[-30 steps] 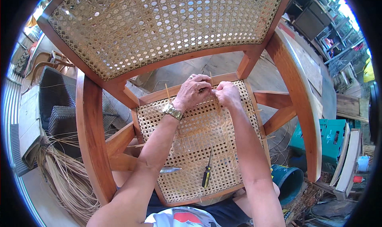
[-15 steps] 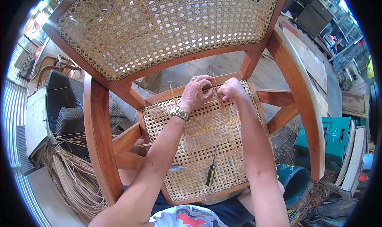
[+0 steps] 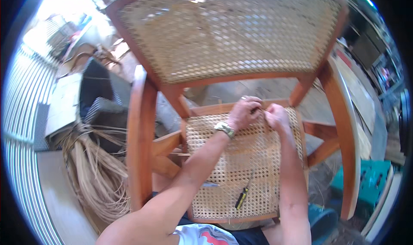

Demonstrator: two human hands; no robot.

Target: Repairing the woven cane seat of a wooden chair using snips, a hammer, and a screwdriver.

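Observation:
A wooden armchair (image 3: 350, 129) with a woven cane seat (image 3: 241, 152) and cane back stands before me. Both hands meet at the seat's rear rail. My left hand (image 3: 246, 112), a metal watch on its wrist, has curled fingers pinched together by the rail. Just right of it, my right hand (image 3: 276, 116) is closed with its fingertips toward the left ones. A thin cane strand (image 3: 263, 110) shows between them; blur hides its ends. On the seat nearer to me lie a yellow-and-black screwdriver (image 3: 242, 198) and a pointed tool (image 3: 210, 185), partly behind my left forearm.
A bundle of loose cane strands (image 3: 97, 176) hangs at the left, beside a cardboard sheet (image 3: 64, 103) and dark woven panels. Low on the right are a teal crate (image 3: 365, 182) and a blue-green bucket (image 3: 322, 223). The chair's arms flank my forearms.
The view has swung, so chair and hands sit farther right and lower in the picture. My hands have come closer together at the rear rail. The screwdriver still lies on the seat.

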